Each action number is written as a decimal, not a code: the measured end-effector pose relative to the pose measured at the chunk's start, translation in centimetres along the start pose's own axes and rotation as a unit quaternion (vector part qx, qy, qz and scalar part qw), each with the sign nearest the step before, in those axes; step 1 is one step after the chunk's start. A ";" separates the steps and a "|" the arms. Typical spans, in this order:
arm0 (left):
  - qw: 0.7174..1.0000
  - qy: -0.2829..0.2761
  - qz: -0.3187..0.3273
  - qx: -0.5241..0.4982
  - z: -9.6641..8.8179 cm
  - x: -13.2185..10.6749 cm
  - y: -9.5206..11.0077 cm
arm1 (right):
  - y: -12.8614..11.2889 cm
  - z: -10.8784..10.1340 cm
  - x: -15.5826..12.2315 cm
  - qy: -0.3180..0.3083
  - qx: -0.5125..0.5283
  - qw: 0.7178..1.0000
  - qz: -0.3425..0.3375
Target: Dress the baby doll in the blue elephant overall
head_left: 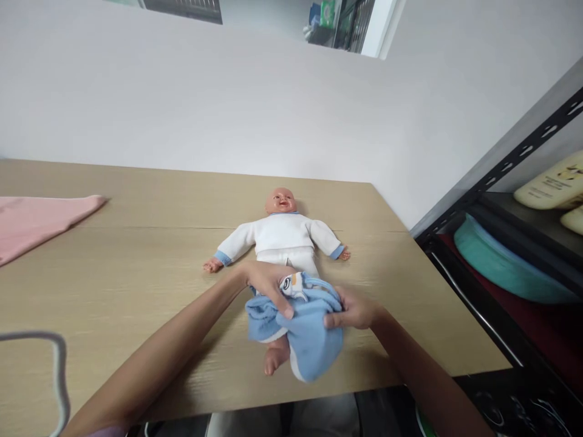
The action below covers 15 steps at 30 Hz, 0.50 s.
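A baby doll (285,233) lies on its back on the wooden table, head toward the wall, arms spread. It wears a white top with blue cuffs and white bottoms. Over its lower legs is a light blue baby garment (314,337) with white trim and a small printed patch. My left hand (271,285) grips the garment's left side, thumb on top. On the right side my right hand (355,308) pinches the blue fabric, thumb over it. One bare doll foot (276,357) shows below the cloth; the other is hidden.
A pink cloth (40,221) lies at the table's far left. A grey cable (59,370) curves at the lower left. To the right stands a black metal shelf (496,176) with a teal basin (505,261) and cream bottles (553,182). A white wall (204,103) rises behind the table.
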<state>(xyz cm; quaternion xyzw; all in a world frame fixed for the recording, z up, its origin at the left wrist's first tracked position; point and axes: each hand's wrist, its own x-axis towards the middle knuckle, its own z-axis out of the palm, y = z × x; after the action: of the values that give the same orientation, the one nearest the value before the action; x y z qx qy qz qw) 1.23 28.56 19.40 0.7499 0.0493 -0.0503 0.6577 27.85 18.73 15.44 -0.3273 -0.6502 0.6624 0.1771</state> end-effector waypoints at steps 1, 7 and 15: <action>1.000 -0.013 -0.004 -0.009 0.0 0.0 -0.4 | 0.4 0.0 0.0 0.031 0.031 0.999 -0.012; 0.999 0.025 -0.002 -0.026 -0.4 -0.5 -2.2 | 1.1 -0.4 0.2 0.075 0.060 0.995 -0.014; 0.995 0.080 -0.047 -0.034 -0.5 -1.0 -2.1 | -1.2 -0.1 -0.1 -0.068 0.047 0.997 -0.005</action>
<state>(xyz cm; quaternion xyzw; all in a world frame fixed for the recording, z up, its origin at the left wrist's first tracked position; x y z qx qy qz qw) -0.06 29.36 17.55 0.7258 0.1391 -0.0191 0.6734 27.77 18.82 16.61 -0.2694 -0.6307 0.7120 0.1505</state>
